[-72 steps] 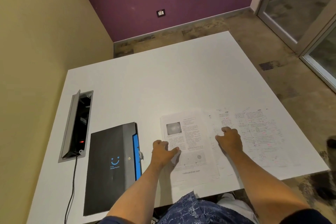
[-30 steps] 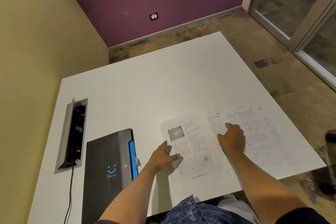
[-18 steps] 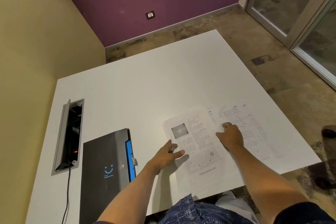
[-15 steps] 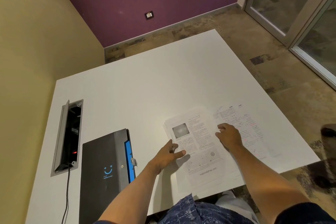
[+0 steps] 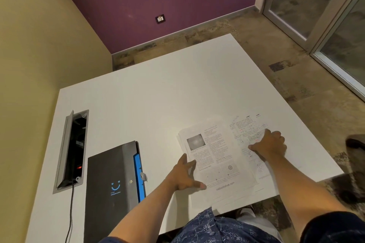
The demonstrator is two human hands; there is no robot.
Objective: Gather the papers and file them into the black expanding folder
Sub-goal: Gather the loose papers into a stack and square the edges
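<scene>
Lying fanned at the table's (image 5: 177, 94) near edge, right of the closed black folder (image 5: 110, 179): loose papers (image 5: 215, 156). Thin, floppy, slippery; best pinched by their edges once squared. Left hand (image 5: 184, 175) and right hand (image 5: 269, 146) press flat, fingers spread, gripping nothing.

I could not read the body text on the papers (image 5: 215, 150) — too small. The black expanding folder (image 5: 110, 189) ran off the bottom edge. The right hand (image 5: 269, 147) covered part of the annotated sheet (image 5: 246, 126) — its markings stayed illegible.
</scene>
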